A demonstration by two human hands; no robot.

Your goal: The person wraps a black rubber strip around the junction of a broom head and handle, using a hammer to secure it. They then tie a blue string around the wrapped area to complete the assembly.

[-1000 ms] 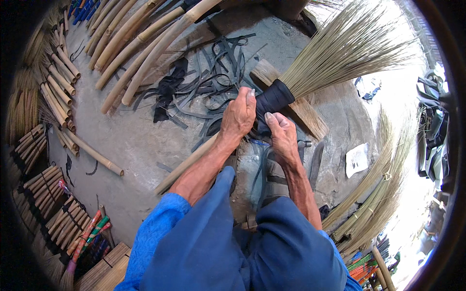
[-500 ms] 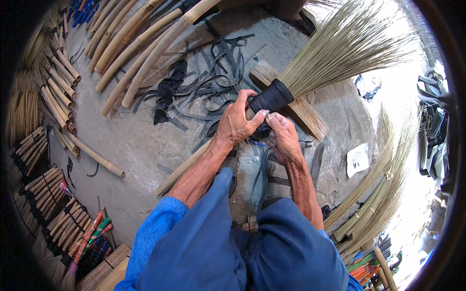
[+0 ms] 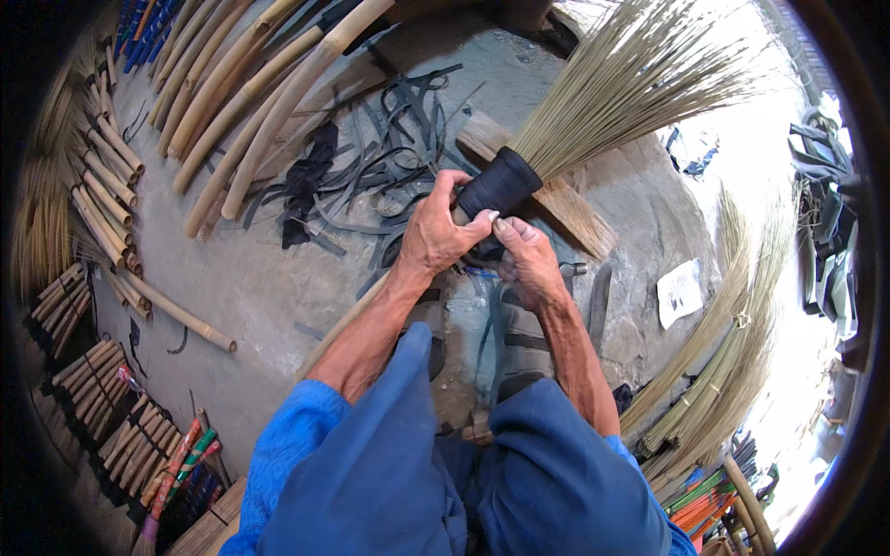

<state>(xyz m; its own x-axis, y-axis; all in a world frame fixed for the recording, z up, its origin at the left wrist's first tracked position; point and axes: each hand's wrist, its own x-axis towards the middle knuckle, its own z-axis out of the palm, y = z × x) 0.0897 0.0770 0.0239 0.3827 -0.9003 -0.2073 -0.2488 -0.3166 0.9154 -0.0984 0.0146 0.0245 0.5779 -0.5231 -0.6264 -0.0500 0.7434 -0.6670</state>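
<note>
A broom slants across the middle, its pale, thin bristles (image 3: 612,102) fanning toward the far right. Broad black binding (image 3: 501,183) wraps the neck, and the bamboo handle (image 3: 341,326) runs down under my left forearm. My left hand (image 3: 428,232) is closed round the handle just below the binding, thumb pointing right. Close against that thumb, my right hand (image 3: 530,261) makes a pinch with thumb and forefinger. Dark material shows under the fingertips, but what they pinch is too small to make out.
Beneath the broom neck lies a wooden block (image 3: 579,221). Black strips (image 3: 371,181) are tangled on the ground beyond my left hand. Bamboo poles (image 3: 269,120) stand at the far left, with pole bundles (image 3: 109,208) beside them. Loose bristle bundles (image 3: 695,398) lie on the right.
The whole scene, hands and broom included, has shifted slightly left in the picture. Both hands keep the same hold at the broom's neck.
</note>
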